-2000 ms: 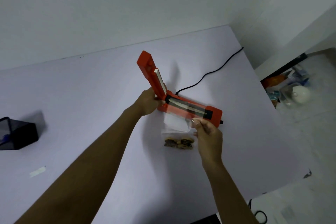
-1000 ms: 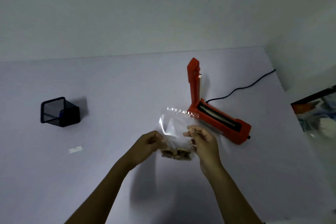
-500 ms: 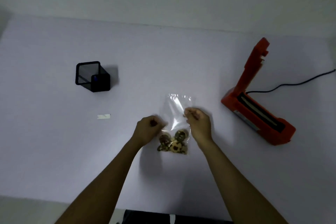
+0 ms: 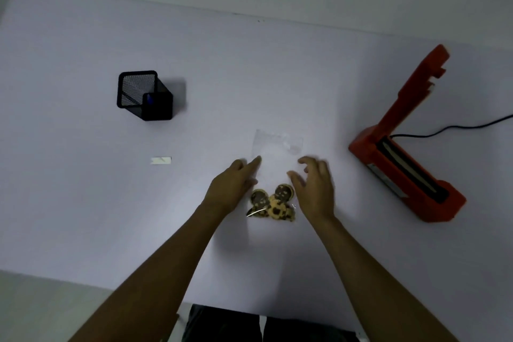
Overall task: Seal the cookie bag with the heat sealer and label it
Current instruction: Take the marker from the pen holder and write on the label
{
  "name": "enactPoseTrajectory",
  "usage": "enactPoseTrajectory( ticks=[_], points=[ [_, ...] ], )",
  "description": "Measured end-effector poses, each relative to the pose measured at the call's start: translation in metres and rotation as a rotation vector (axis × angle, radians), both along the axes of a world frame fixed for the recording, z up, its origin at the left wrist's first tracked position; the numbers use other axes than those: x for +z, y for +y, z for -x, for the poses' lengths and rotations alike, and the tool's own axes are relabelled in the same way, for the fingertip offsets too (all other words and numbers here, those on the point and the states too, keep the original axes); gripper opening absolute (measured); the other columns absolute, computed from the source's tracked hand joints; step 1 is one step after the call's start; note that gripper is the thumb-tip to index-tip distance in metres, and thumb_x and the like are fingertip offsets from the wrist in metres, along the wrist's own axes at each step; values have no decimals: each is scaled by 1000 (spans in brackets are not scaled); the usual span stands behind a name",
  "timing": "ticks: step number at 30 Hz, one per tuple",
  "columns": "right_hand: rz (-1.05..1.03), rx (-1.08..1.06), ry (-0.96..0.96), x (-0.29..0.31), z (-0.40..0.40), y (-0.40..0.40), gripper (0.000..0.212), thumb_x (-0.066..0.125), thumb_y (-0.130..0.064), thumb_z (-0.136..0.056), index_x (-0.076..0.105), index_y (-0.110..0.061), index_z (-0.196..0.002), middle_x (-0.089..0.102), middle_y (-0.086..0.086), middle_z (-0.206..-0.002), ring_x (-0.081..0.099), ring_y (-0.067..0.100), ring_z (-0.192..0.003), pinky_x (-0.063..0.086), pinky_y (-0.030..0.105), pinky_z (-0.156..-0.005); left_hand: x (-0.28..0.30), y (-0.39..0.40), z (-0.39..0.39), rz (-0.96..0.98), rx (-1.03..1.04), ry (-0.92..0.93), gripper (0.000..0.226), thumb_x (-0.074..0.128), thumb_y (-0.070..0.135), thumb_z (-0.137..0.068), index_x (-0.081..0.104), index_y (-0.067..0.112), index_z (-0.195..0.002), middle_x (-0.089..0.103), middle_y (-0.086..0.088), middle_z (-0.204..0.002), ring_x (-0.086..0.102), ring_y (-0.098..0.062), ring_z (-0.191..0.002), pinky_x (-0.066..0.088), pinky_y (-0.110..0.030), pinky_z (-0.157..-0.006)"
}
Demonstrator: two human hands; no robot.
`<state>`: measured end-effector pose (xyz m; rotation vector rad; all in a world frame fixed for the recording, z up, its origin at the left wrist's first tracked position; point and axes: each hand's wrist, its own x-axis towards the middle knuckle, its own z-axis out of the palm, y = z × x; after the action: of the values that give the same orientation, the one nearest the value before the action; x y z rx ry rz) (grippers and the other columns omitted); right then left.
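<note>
A clear cookie bag (image 4: 274, 164) lies flat on the white table (image 4: 83, 203), with several chocolate-chip cookies (image 4: 273, 204) bunched at its near end. My left hand (image 4: 233, 186) lies at the bag's left edge, its straight fingers touching the plastic. My right hand (image 4: 313, 186) hovers by the bag's right edge, blurred, with loosely spread fingers that hold nothing. The orange heat sealer (image 4: 402, 164) stands to the right with its lid arm raised. A small white label (image 4: 161, 160) lies on the table to the left.
A black mesh pen holder (image 4: 144, 96) with a blue pen in it stands at the back left. The sealer's black cord (image 4: 458, 128) runs off to the right. The table's near edge is close to my body.
Both hands carried the bag from the sealer to the middle of the table, laid it flat and let go of it. The view swung left, bringing the pen holder and label in.
</note>
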<state>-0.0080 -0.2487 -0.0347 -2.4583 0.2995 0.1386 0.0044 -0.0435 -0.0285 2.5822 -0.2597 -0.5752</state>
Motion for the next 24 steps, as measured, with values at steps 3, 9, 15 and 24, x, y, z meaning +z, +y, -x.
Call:
enactPoseTrajectory(
  ticks=[3, 9, 15, 24],
  points=[
    [-5, 24, 10, -5, 1, 0, 22, 67, -30, -87, 61, -20, -106, 54, 2, -104, 57, 15, -90, 38, 18, -71, -4, 3, 0, -23, -38, -16, 55, 47, 35, -99, 26, 31, -149, 49, -4, -114, 56, -21, -95, 36, -24, -70],
    [-20, 46, 39, 0, -3, -4, 17, 69, -30, -86, 60, -19, -97, 53, -1, -94, 54, 14, -83, 38, 20, -67, -4, 1, -1, -20, -38, 18, 56, 47, 33, -99, 24, 29, -150, 48, -7, -116, 56, -24, -96, 39, -25, -72],
    [-32, -25, 75, 20, -11, 6, 23, 67, -34, -87, 63, -16, -101, 57, 1, -99, 56, 15, -85, 40, 22, -66, 18, 9, -3, 54, 10, 32, 53, 45, 29, -100, 28, 26, -150, 54, -8, -116, 56, -25, -102, 41, -27, -78],
    [-248, 74, -84, 61, -69, 141, 23, 66, -31, -88, 61, -21, -108, 55, -3, -104, 55, 15, -98, 49, 29, -80, 67, 130, -29, 102, 406, -586, 34, 53, 8, -95, 58, 9, -128, 61, -10, -118, 54, -24, -109, 48, -30, -86]
  ],
)
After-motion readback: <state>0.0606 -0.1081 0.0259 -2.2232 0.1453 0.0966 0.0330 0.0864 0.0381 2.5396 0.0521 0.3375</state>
